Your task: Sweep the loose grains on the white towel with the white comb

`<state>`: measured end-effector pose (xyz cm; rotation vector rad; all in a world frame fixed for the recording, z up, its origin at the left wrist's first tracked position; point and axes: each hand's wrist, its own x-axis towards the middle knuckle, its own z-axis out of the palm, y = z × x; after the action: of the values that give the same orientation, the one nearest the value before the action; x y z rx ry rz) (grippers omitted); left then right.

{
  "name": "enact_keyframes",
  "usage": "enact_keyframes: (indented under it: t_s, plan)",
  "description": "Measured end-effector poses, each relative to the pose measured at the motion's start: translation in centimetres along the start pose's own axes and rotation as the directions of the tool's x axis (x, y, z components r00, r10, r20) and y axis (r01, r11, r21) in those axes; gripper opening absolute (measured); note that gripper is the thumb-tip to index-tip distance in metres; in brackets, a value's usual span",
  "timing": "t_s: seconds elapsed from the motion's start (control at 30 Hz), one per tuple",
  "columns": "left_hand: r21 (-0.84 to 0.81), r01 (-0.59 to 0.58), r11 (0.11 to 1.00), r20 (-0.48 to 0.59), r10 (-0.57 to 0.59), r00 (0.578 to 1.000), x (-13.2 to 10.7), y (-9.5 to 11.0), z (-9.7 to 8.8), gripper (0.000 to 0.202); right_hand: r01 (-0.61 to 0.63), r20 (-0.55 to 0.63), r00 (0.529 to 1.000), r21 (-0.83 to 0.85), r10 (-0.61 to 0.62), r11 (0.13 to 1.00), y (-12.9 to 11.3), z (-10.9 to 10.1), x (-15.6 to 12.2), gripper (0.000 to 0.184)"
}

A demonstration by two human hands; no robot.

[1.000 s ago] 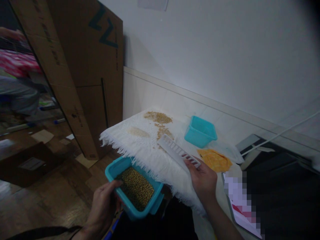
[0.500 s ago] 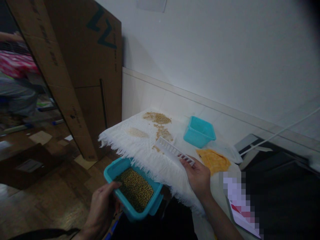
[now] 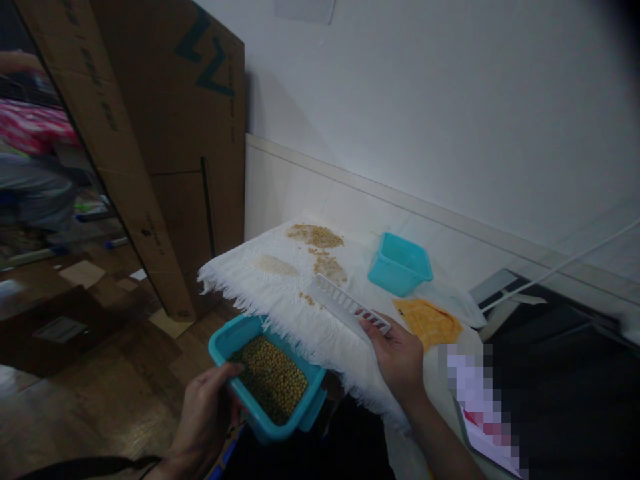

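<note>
My left hand (image 3: 203,407) grips the near left rim of a teal plastic bin (image 3: 227,339), thumb over the edge. Yellowish soybeans (image 3: 275,373) fill part of that bin, which sits just below the fringed edge of a white cloth (image 3: 240,267). My right hand (image 3: 397,357) is closed on one end of a white slotted plastic strip (image 3: 345,303), whose long edge is at the cloth. A few loose beans (image 3: 309,299) lie by the strip's far end. Farther back are a pile of beans (image 3: 320,235), a scattered patch (image 3: 329,267) and a pale grainy heap (image 3: 276,265).
A second teal bin (image 3: 400,263) stands at the table's back, by the wall. Beside it lies a yellow cloth (image 3: 429,323). A tall cardboard box (image 3: 185,133) rises at the left. Black equipment (image 3: 565,373) occupies the right. Another person (image 3: 35,133) is at the far left.
The slotted strip has shifted very slightly, and the loose beans near its far end now lie a little farther left. My left hand and the bin have hardly moved.
</note>
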<state>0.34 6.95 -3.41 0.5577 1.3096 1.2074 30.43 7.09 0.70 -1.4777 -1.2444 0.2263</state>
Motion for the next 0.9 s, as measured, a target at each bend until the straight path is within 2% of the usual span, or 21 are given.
enact_keyframes:
  t_s: [0.27,0.57,0.73,0.9]
  plan:
    - [-0.004,-0.007,1.0,0.011,0.007,1.0,0.4,-1.0,-0.6,0.045,-0.005,0.023,1.0,0.017,0.005,1.0,0.7,-0.2,-0.7,0.04]
    - [-0.03,-0.001,1.0,0.014,0.001,1.0,0.7,-1.4,-0.6,0.044,0.021,0.044,0.999,0.007,-0.022,1.0,0.5,-0.5,-0.9,0.032]
    - [-0.034,0.012,0.999,0.023,-0.011,1.0,0.2,-0.5,-0.2,0.043,0.017,0.022,1.0,0.001,-0.017,1.0,0.4,-0.4,-0.9,0.033]
    - [-0.011,0.029,1.0,0.012,-0.029,0.999,-0.6,1.0,0.4,0.039,0.016,0.048,0.999,-0.011,-0.016,1.0,0.2,-0.8,-1.4,0.031]
